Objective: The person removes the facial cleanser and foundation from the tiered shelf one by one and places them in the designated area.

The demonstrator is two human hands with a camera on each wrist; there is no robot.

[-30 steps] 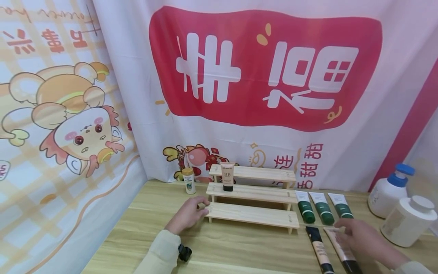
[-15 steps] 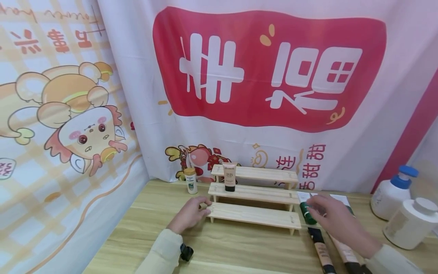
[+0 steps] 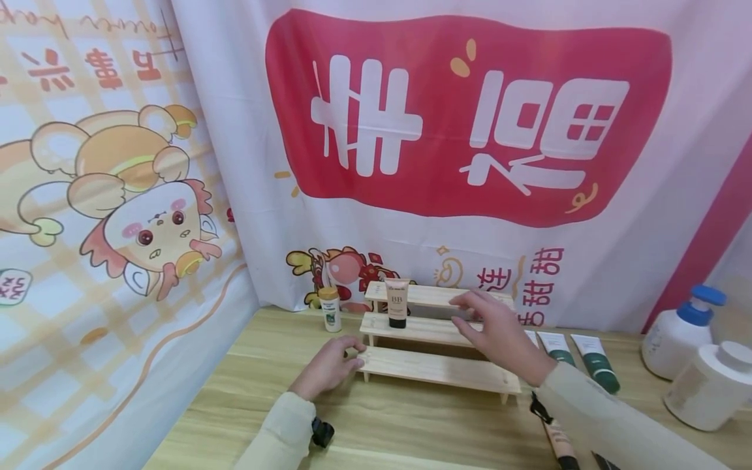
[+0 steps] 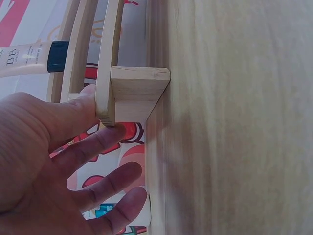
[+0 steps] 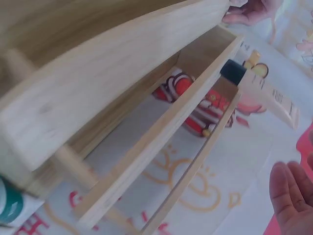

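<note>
A three-step wooden display rack (image 3: pixel 440 369) stands on the table. My left hand (image 3: pixel 330 367) pinches the left end of its lowest step, thumb above and index finger below in the left wrist view, the other fingers spread. A BB cream tube (image 3: pixel 397 303) stands upright, cap down, on the middle step near its left end. My right hand (image 3: pixel 496 329) hovers over the right part of the rack with nothing in it, fingers extended, to the right of the BB cream tube. In the right wrist view its fingers (image 5: pixel 283 191) show at the lower right edge.
A small white bottle with a yellow cap (image 3: pixel 330 310) stands left of the rack. On the right lie green-and-white tubes (image 3: pixel 596 362) and a beige tube (image 3: pixel 561 444), partly hidden by my right arm. Behind them stand a blue-topped pump bottle (image 3: pixel 678 336) and a white jar (image 3: pixel 707 388).
My right hand has moved left from the lying tubes, past the green-and-white ones, to above the rack. My left hand keeps its grip on the lowest step.
</note>
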